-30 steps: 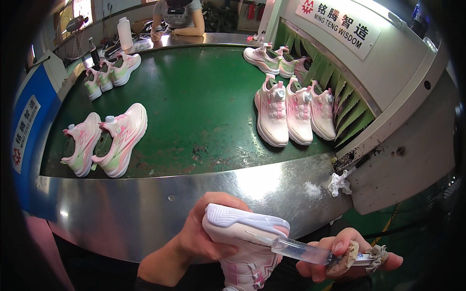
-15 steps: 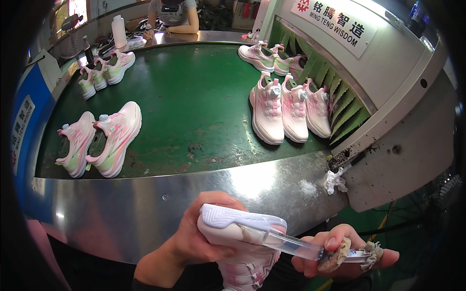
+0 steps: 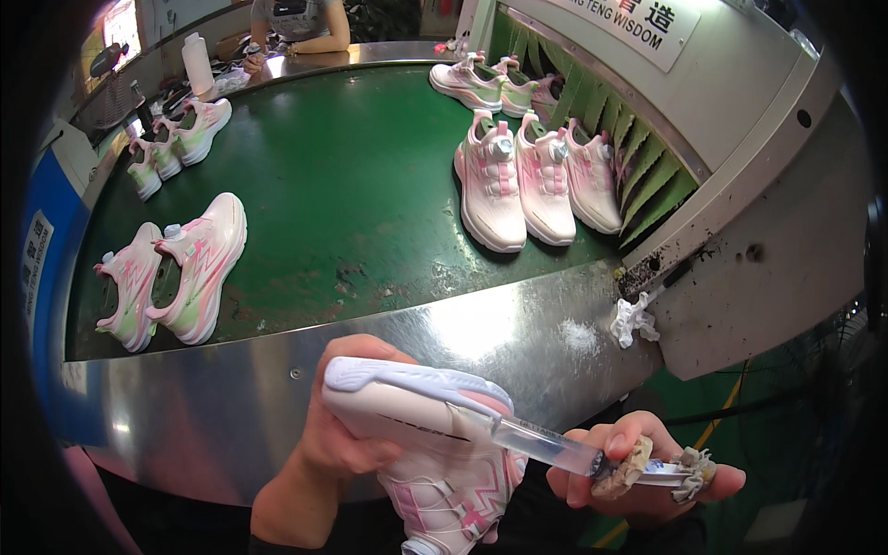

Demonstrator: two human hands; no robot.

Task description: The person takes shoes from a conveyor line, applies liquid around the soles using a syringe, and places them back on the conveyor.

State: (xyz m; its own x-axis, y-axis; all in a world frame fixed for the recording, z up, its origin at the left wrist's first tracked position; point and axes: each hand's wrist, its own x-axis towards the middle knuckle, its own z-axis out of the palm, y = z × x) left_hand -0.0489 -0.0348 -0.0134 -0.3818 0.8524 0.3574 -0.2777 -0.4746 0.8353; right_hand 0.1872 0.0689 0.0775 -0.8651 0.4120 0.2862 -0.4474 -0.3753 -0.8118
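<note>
A pink and white sneaker (image 3: 444,425) is gripped by my left hand (image 3: 347,435), fingers closed round its toe. The shoe lies on its side with its pale lavender sole (image 3: 407,377) turned up. Between thumb and fingers, my right hand (image 3: 638,467) holds a clear syringe (image 3: 546,444). Its tip touches or nearly touches the line where sole meets upper. A crumpled, dirty beige wad (image 3: 622,474) is wrapped about the barrel's rear, and a greyish scrap (image 3: 694,474) sits by the plunger end.
Several matching sneakers (image 3: 490,199) stand on the green conveyor (image 3: 324,185) at right, before a machine opening with green flaps (image 3: 647,185). More sneakers (image 3: 205,268) stand at left. A metal ledge (image 3: 213,398) runs in front. Across the belt, a person's arm (image 3: 324,42) rests near a white bottle (image 3: 197,65).
The held sneaker has shifted left and tilted, showing more of its side and laces. The syringe has moved with it, its tip still along the sole edge. The whole view has shifted slightly.
</note>
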